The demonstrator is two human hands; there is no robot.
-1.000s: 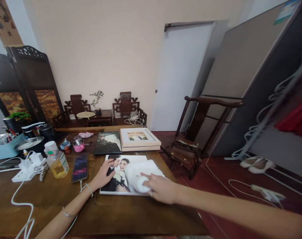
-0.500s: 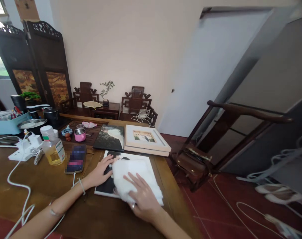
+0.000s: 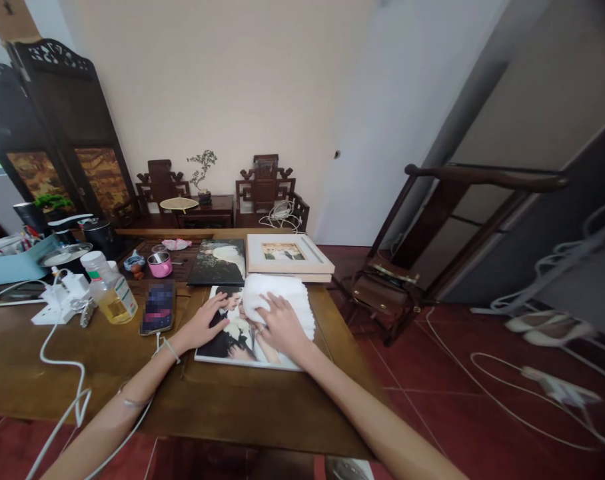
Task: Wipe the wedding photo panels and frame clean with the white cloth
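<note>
Right hand (image 3: 281, 325) on cloth (image 3: 287, 288), photo (image 3: 227, 340) beneath.
Bottle label (image 3: 125, 295) too small to read. Cloth under right hand's loosely spread fingers, over photo's upper right; left hand (image 3: 201, 327), fingers apart, grasps nothing, on photo's left side.

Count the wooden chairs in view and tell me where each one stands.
3: one chair left of the small tree, one right of it with a coiled cable, one farther right with a brown bag. Others may be hidden.
</note>
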